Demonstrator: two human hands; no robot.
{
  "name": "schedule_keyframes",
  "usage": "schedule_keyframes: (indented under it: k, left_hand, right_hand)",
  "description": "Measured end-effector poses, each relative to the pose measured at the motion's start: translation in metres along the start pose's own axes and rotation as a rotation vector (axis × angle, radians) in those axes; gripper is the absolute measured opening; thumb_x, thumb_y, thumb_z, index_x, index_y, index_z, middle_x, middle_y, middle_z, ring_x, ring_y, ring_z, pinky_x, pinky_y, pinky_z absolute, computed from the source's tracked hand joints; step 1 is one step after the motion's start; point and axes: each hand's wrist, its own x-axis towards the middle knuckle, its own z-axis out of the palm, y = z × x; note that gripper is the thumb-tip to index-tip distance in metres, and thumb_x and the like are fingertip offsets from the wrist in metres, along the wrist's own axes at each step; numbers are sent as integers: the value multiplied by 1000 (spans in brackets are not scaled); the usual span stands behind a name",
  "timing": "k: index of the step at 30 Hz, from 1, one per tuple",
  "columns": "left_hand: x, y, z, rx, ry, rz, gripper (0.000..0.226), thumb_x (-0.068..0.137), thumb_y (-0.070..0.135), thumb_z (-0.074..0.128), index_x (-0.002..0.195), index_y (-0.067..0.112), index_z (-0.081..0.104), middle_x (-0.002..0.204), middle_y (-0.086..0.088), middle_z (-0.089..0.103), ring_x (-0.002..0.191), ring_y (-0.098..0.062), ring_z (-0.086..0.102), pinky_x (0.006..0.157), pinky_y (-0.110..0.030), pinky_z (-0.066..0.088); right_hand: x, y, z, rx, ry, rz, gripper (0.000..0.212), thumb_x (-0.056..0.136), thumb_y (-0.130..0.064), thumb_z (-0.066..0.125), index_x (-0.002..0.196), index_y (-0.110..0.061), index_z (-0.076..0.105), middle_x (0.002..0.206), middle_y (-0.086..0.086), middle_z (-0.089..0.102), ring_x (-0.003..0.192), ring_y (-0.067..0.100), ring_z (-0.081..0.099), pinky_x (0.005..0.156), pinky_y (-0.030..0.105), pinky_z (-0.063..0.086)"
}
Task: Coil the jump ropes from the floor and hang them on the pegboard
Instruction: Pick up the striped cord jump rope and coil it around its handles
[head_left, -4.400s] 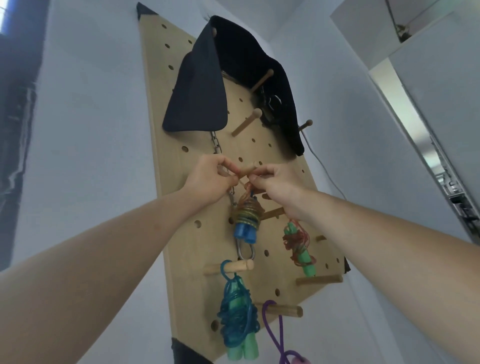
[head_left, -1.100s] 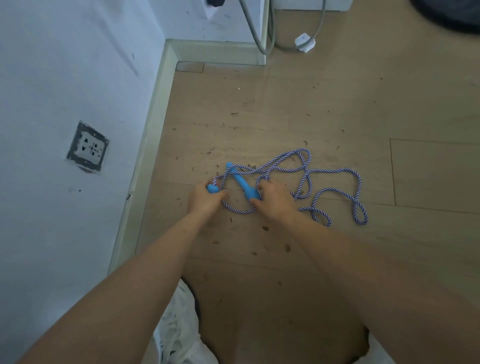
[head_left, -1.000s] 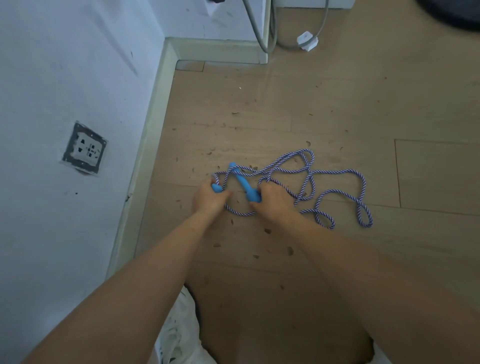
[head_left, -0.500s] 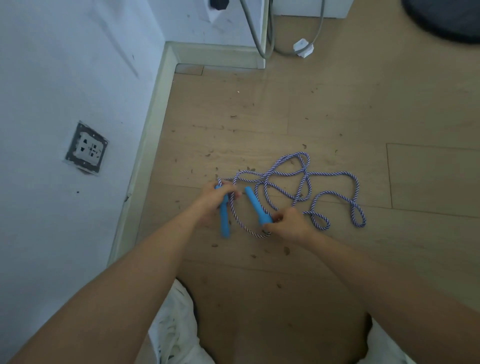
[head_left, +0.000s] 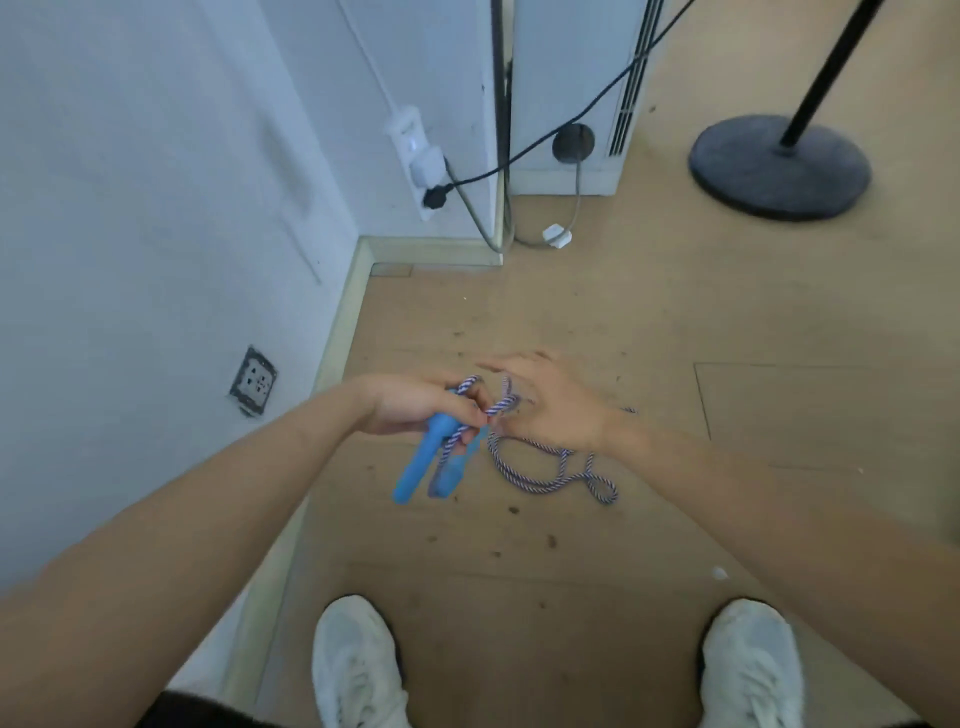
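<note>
The wooden floor (head_left: 623, 545) is filling most of the view, with dark specks lying scattered across it. A white wall (head_left: 130, 208) is running along the left to a far corner. A white unit (head_left: 566, 78) is standing at the far end, and a round black stand base (head_left: 779, 166) is sitting on the floor to its right. A person is standing and looking down, two white shoes (head_left: 356, 665) showing at the near edge.

Both bare arms are reaching forward to the middle of the view. The left hand (head_left: 415, 405) is curling its fingers round the tops of the two blue handles (head_left: 415, 467), which are hanging side by side above the floor, tilting down and to the left. The right hand (head_left: 550, 400) is hovering just beside the left one with its fingers stretching out; they are blurred, so whether they are pinching anything cannot be told.

The striped rope (head_left: 545, 483) is looping up between the two hands, passing under the right hand, and trailing in loose loops on the floor below it.

A black cable (head_left: 571, 119) is crossing the unit to a white power strip (head_left: 415, 156) on the far wall. A socket (head_left: 253, 382) is sitting low on the left wall.
</note>
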Motion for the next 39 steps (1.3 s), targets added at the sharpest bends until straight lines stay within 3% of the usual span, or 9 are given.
schedule_keyframes:
  k: [2, 5, 7, 14, 16, 20, 29, 34, 39]
  left_hand:
    - [-25, 30, 10, 53, -12, 24, 22, 90, 22, 60, 104, 6, 60, 78, -9, 56, 76, -24, 57, 81, -32, 52]
    - [-59, 64, 25, 109, -8, 72, 37, 96, 35, 49, 108, 1, 60, 76, -7, 60, 75, -24, 60, 79, -30, 52]
    - [-78, 76, 35, 128, 7, 109, 35, 98, 33, 47, 107, 2, 62, 77, -8, 61, 76, -25, 61, 79, -31, 52]
    - [-128, 81, 54, 155, 35, 175, 20, 91, 16, 49, 96, 3, 63, 88, -22, 64, 91, -34, 68, 90, -41, 52]
    - [-133, 73, 55, 118, 68, 182, 18, 89, 14, 49, 93, 5, 64, 85, -23, 65, 92, -37, 68, 93, -49, 48]
    - [-128, 63, 55, 41, 163, 227, 16, 85, 15, 50, 86, 10, 66, 72, -11, 62, 85, -35, 67, 88, -39, 50]
    - [-114, 56, 45, -36, 217, 209, 13, 81, 19, 53, 79, 10, 62, 75, -11, 62, 102, -39, 68, 95, -43, 48]
    - [-106, 60, 46, -122, 263, 273, 15, 86, 20, 53, 80, 10, 62, 65, -7, 52, 92, -37, 69, 101, -55, 43]
    - [-99, 65, 49, -166, 253, 309, 20, 89, 15, 50, 87, 6, 68, 58, -6, 45, 66, -29, 59, 109, -66, 35]
  right_hand:
    - [-6, -28, -17, -2, -13, -81, 45, 79, -45, 73, 121, -46, 58, 112, -22, 65, 111, 13, 55, 102, 34, 40]
    - [-13, -64, -44, 143, -37, -83, 14, 88, -11, 66, 101, -16, 69, 92, -1, 72, 90, 23, 64, 88, 44, 51]
    - [-20, -84, -64, 172, -52, -11, 10, 93, -5, 61, 101, -1, 66, 97, 18, 69, 89, 31, 62, 85, 43, 49]
    - [-60, -122, -147, 142, -362, 73, 28, 106, -22, 46, 87, -8, 62, 80, 10, 69, 76, 16, 65, 75, 22, 48]
    - [-71, -120, -159, 234, -292, 87, 32, 107, -24, 41, 89, -8, 63, 71, 10, 64, 67, 17, 64, 74, 26, 51]
    - [-70, -110, -157, 389, 23, 124, 27, 107, -23, 42, 91, -11, 61, 59, 0, 38, 52, 13, 42, 66, 29, 48]
    - [-63, -90, -183, 725, 660, 262, 33, 107, -24, 42, 81, -13, 58, 63, 0, 41, 49, 8, 39, 51, 22, 41]
    - [-59, -80, -187, 680, 658, 347, 29, 105, -25, 46, 83, -13, 61, 65, 0, 53, 54, 13, 50, 54, 23, 47]
    - [-57, -84, -174, 474, 463, 302, 17, 98, -24, 57, 107, -19, 71, 100, -1, 74, 87, 7, 69, 73, 14, 47]
